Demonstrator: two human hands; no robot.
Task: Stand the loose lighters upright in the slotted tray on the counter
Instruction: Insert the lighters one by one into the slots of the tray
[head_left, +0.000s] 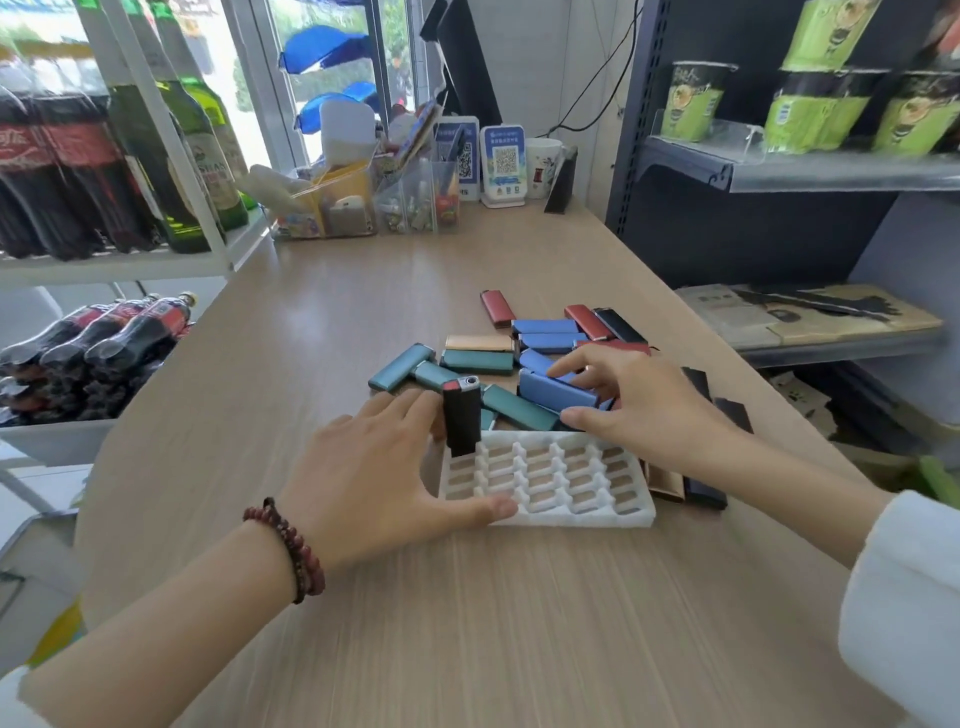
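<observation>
A white slotted tray (582, 512) lies on the wooden counter. One black lighter (461, 422) stands upright in its far left corner slot. My left hand (384, 467) rests flat beside the tray, its thumb on the near rim and its fingers spread just left of the standing lighter. My right hand (631, 402) reaches over the tray's far right corner and pinches a blue lighter (556, 392) between thumb and fingers. Behind the tray lies a heap of loose lighters (493, 358) in teal, blue, red, gold and black.
Black and brown lighters (691, 491) lie against the tray's right side. Clear organiser boxes (363, 208) and QR code stands (501, 166) sit at the counter's back. A bottle rack (130, 208) stands on the left and a dark shelf unit (779, 171) on the right.
</observation>
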